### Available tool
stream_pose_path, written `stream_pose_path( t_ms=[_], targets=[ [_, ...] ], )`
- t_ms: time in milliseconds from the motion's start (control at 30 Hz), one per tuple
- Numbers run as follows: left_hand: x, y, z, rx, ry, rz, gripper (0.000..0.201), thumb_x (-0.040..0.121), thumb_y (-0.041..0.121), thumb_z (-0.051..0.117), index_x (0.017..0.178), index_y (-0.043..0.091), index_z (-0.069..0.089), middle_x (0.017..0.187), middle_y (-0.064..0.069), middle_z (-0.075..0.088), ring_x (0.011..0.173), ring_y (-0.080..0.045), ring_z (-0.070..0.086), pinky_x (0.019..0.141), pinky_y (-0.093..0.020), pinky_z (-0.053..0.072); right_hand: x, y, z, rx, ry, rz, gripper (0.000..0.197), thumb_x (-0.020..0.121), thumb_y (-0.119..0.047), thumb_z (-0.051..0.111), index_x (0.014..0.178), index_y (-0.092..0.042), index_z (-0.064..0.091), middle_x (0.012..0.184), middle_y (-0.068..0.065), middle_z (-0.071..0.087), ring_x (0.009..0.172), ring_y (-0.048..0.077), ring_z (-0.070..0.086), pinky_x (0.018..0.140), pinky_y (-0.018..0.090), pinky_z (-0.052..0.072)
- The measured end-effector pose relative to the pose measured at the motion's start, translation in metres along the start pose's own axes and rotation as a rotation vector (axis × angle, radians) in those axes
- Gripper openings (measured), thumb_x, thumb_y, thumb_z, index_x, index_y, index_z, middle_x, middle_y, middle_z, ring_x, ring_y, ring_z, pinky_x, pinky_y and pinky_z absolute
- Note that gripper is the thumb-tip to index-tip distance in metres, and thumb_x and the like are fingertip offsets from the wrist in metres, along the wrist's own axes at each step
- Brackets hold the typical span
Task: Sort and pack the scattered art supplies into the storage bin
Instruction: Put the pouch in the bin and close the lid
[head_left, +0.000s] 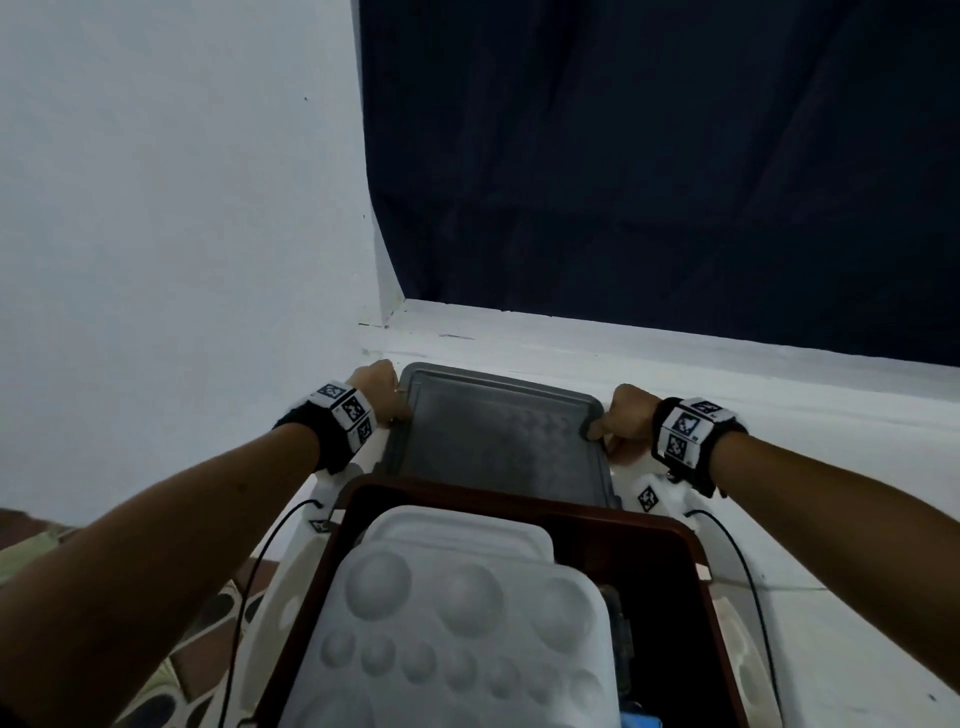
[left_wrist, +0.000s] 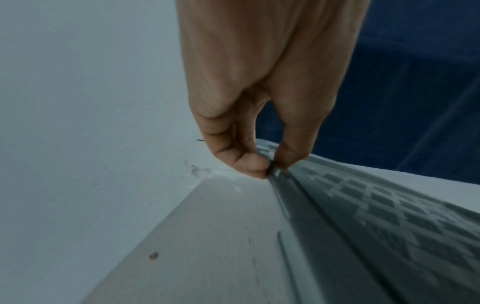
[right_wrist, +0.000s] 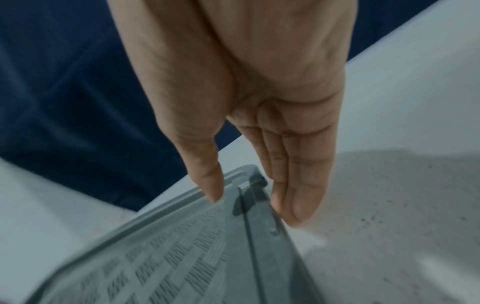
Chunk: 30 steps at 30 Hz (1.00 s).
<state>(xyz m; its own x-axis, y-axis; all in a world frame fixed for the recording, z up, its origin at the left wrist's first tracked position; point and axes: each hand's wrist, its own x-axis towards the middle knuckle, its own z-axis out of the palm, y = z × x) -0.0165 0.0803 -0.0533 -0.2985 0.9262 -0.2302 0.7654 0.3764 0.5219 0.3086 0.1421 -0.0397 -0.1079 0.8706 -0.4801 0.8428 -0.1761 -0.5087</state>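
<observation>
Inside the bin (head_left: 519, 503): white palettes (head_left: 467, 618), stacked, filling most of it. Just beyond the bin: grey lid (head_left: 498, 431), held by both side edges. Left hand (head_left: 376, 392) pinching its left edge between thumb and curled fingers. Right hand (head_left: 626, 423) clamping its right edge, thumb on top, fingers straight alongside. Likely trouble: top palette sitting too high in the bin for the lid to seat, or the shallow right-hand hold slipping.

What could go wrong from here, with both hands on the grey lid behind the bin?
1. The left hand only pinches the grey lid by its thin edge, so it could slip when lifted.
2. The right hand has its fingers nearly straight beside the edge, thumb on top. That looks like a weak hold, and the lid may tilt.
3. The white palettes seem to sit high in the brown bin, so the lid might not seat.
</observation>
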Motion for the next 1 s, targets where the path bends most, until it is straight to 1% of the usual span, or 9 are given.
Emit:
stream_pose_path(
  t_ms=[100, 167, 333, 433, 533, 667, 800, 900, 1000],
  targets=[
    [-0.004, 0.003, -0.009, 0.044, 0.101, 0.063, 0.041, 0.075, 0.019, 0.073, 0.109, 0.009, 0.052, 0.1, -0.012, 0.063, 0.086, -0.029, 0.065, 0.071, -0.036, 0.057, -0.005, 0.005, -0.014, 0.304, -0.051, 0.081, 0.041, 0.079, -0.014, 0.079, 0.109, 0.006, 0.059, 0.091, 0.023, 0.071, 0.075, 0.032, 0.071, 0.07, 0.039, 0.06],
    [-0.007, 0.007, -0.024, -0.03, 0.169, 0.095, 0.042, 0.071, 0.016, 0.073, 0.108, 0.013, 0.051, 0.098, -0.013, 0.065, 0.086, -0.029, 0.066, 0.07, -0.034, 0.056, -0.014, 0.005, -0.026, 0.476, -0.058, 0.075, 0.044, 0.081, -0.012, 0.077, 0.116, 0.007, 0.06, 0.093, 0.021, 0.069, 0.073, 0.03, 0.069, 0.069, 0.037, 0.061],
    [-0.028, 0.029, -0.082, -0.202, 0.306, 0.278, 0.042, 0.07, 0.011, 0.072, 0.104, 0.017, 0.048, 0.089, -0.012, 0.071, 0.078, -0.029, 0.068, 0.069, -0.036, 0.057, -0.066, -0.02, -0.065, 0.65, 0.099, -0.199, 0.012, 0.088, 0.002, 0.063, 0.1, 0.004, 0.065, 0.089, 0.019, 0.062, 0.069, 0.022, 0.062, 0.059, 0.027, 0.058],
    [-0.052, 0.047, -0.118, -0.316, 0.425, 0.406, 0.038, 0.076, 0.009, 0.07, 0.106, 0.017, 0.047, 0.078, -0.008, 0.071, 0.078, -0.028, 0.068, 0.067, -0.035, 0.055, -0.105, -0.033, -0.087, 0.698, 0.246, -0.364, 0.01, 0.086, 0.004, 0.065, 0.095, 0.0, 0.065, 0.085, 0.016, 0.066, 0.065, 0.02, 0.065, 0.059, 0.027, 0.058],
    [-0.086, 0.056, -0.144, -0.44, 0.483, 0.486, 0.039, 0.076, 0.005, 0.068, 0.111, 0.014, 0.054, 0.073, -0.009, 0.071, 0.073, -0.029, 0.069, 0.072, -0.041, 0.059, -0.145, -0.039, -0.099, 0.71, 0.327, -0.454, 0.008, 0.086, 0.001, 0.066, 0.09, -0.005, 0.064, 0.082, 0.011, 0.066, 0.069, 0.02, 0.063, 0.063, 0.028, 0.058],
    [-0.138, 0.052, -0.149, -0.569, 0.379, 0.482, 0.043, 0.079, -0.002, 0.068, 0.119, 0.003, 0.058, 0.072, -0.008, 0.07, 0.066, -0.025, 0.066, 0.071, -0.041, 0.06, -0.196, -0.028, -0.087, 0.755, 0.38, -0.459, 0.007, 0.088, -0.001, 0.066, 0.091, -0.007, 0.064, 0.074, 0.006, 0.064, 0.063, 0.015, 0.06, 0.064, 0.028, 0.057],
    [-0.188, 0.029, -0.123, -0.472, 0.104, 0.426, 0.043, 0.081, -0.005, 0.068, 0.122, -0.002, 0.056, 0.086, -0.02, 0.07, 0.079, -0.027, 0.067, 0.082, -0.046, 0.058, -0.236, 0.005, -0.051, 0.741, 0.344, -0.363, 0.008, 0.085, -0.004, 0.071, 0.09, -0.007, 0.066, 0.068, 0.002, 0.065, 0.059, 0.012, 0.061, 0.057, 0.024, 0.054],
    [-0.212, 0.004, -0.099, -0.348, -0.026, 0.386, 0.034, 0.082, -0.004, 0.069, 0.115, -0.004, 0.061, 0.078, -0.016, 0.069, 0.077, -0.028, 0.069, 0.079, -0.044, 0.059, -0.255, 0.035, -0.02, 0.679, 0.258, -0.283, 0.023, 0.08, -0.002, 0.076, 0.099, -0.006, 0.063, 0.078, 0.01, 0.067, 0.068, 0.019, 0.061, 0.069, 0.03, 0.057],
    [-0.23, -0.016, -0.076, -0.26, -0.124, 0.339, 0.027, 0.081, -0.002, 0.07, 0.107, -0.005, 0.063, 0.073, -0.023, 0.068, 0.066, -0.026, 0.065, 0.069, -0.037, 0.061, -0.268, 0.061, 0.006, 0.63, 0.2, -0.188, 0.037, 0.079, 0.0, 0.077, 0.109, -0.009, 0.058, 0.073, 0.009, 0.067, 0.066, 0.021, 0.059, 0.081, 0.039, 0.057]
  ],
)
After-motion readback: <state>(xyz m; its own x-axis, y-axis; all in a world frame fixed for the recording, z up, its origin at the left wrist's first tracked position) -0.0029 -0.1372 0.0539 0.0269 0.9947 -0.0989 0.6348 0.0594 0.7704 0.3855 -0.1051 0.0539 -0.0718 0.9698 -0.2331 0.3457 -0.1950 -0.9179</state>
